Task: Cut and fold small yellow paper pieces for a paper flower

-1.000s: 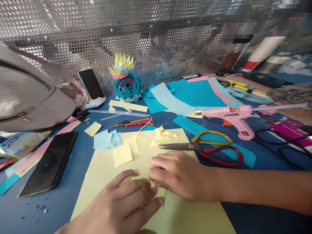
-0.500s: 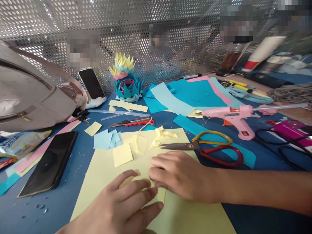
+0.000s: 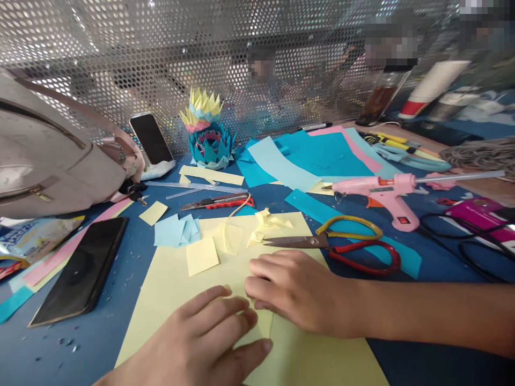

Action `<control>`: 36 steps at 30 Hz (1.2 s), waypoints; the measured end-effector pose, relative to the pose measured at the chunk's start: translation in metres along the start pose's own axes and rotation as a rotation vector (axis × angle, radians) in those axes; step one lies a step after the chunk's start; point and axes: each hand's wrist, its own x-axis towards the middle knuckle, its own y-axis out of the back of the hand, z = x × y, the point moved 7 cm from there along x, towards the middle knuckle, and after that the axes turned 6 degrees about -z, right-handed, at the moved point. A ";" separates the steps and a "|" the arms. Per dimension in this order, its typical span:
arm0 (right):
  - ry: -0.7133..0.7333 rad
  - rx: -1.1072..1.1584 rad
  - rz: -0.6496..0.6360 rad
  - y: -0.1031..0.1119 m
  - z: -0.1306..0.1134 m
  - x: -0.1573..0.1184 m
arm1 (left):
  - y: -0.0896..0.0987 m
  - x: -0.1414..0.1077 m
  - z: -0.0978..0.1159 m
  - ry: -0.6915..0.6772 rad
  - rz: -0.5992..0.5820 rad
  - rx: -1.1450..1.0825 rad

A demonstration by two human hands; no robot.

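Note:
Below me a large pale yellow sheet (image 3: 161, 300) lies on the blue table. A small folded piece of yellow paper (image 3: 265, 324) is on it, partly hidden under my fingers. My right hand (image 3: 293, 289) is closed over the far part of this piece, its fingers curled and pressed down. From the left, my left hand (image 3: 213, 332) reaches over with fingers apart; its thumb is by the near corner of the piece. Red-and-yellow-handled scissors (image 3: 325, 241) lie just beyond my right hand. Folded yellow paper points (image 3: 267, 222) and a yellow square (image 3: 203, 256) rest on the sheet.
Light blue squares (image 3: 175, 230), a red cutter (image 3: 225, 201) and a black phone (image 3: 82, 273) lie to the left. A pink glue gun (image 3: 386, 193) is at right. A paper-point model (image 3: 211, 139) stands near the perforated metal panel (image 3: 306, 48), beside a backpack (image 3: 52, 145).
My left fingers and thumb have shifted slightly, showing a little more of the small piece's near edge. My right hand stays almost still.

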 end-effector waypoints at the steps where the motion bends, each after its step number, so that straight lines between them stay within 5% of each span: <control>1: 0.004 -0.002 -0.003 0.000 0.000 0.000 | 0.001 0.001 0.000 0.010 0.023 -0.003; 17: 0.002 0.023 0.001 -0.001 0.001 0.000 | -0.005 -0.003 0.010 -0.019 0.078 0.062; 24: 0.018 -0.014 0.006 -0.001 0.003 -0.001 | 0.013 0.005 0.010 -0.042 0.075 0.137; 26: 0.019 -0.015 0.009 -0.001 0.003 -0.001 | 0.002 0.007 0.010 -0.061 -0.167 0.135; 27: 0.021 -0.020 0.010 -0.001 0.003 -0.001 | 0.002 0.007 0.009 -0.059 -0.188 0.120; 29: 0.031 -0.033 0.007 -0.001 0.002 -0.001 | 0.013 0.003 0.010 -0.084 0.006 0.112; 36: 0.018 -0.059 -0.015 0.001 0.001 0.001 | -0.001 -0.008 0.007 -0.079 0.013 0.095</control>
